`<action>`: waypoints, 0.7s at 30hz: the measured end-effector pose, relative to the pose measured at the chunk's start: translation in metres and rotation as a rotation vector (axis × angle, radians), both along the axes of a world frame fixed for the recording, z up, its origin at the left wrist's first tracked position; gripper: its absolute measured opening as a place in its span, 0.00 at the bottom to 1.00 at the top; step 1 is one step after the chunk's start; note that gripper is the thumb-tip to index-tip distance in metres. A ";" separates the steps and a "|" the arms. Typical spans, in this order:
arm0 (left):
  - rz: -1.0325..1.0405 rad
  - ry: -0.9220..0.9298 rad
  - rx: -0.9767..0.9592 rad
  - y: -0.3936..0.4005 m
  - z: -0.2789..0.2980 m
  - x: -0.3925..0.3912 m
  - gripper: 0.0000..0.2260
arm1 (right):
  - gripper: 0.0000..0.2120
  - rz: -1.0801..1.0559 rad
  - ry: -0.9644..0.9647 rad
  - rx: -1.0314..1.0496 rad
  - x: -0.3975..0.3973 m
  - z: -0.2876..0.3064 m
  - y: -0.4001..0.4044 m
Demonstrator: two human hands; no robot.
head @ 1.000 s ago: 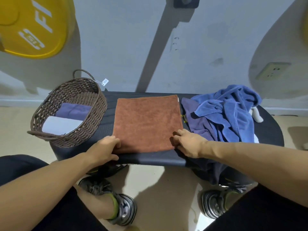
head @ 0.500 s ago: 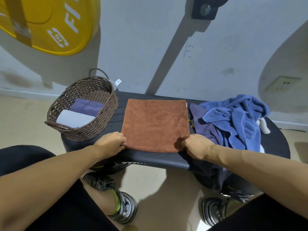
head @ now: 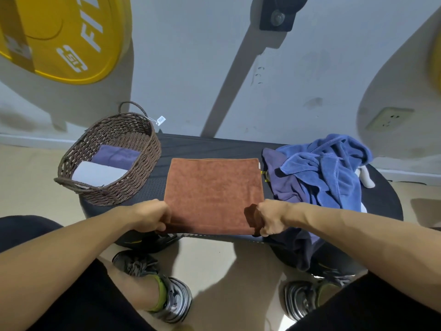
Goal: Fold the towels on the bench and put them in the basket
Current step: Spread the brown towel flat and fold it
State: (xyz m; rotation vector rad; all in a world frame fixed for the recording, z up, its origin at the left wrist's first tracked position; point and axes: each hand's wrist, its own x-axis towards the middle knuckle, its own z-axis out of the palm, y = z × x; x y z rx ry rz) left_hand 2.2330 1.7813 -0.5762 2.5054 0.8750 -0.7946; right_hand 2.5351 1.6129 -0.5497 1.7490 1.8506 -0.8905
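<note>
- Currently, our left hand (head: 149, 217) and right hand (head: 268, 218) each pinch a near corner of the flat rust-brown towel (head: 213, 194).
- It lies on the black bench (head: 188, 149), between the brown wicker basket (head: 133, 163) and crumpled blue towels (head: 329, 170).

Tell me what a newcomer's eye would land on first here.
First, the brown towel spread flat in the middle of the bench, with the left hand and right hand each pinching a near corner. Next, the crumpled blue towels heaped on the bench's right end. Then the wicker basket on the left end, holding two folded towels, and the yellow weight plate at upper left.
</note>
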 end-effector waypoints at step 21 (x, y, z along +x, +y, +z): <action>0.665 -0.433 -0.221 0.012 -0.006 0.007 0.17 | 0.13 -0.894 0.507 0.065 0.026 -0.012 0.025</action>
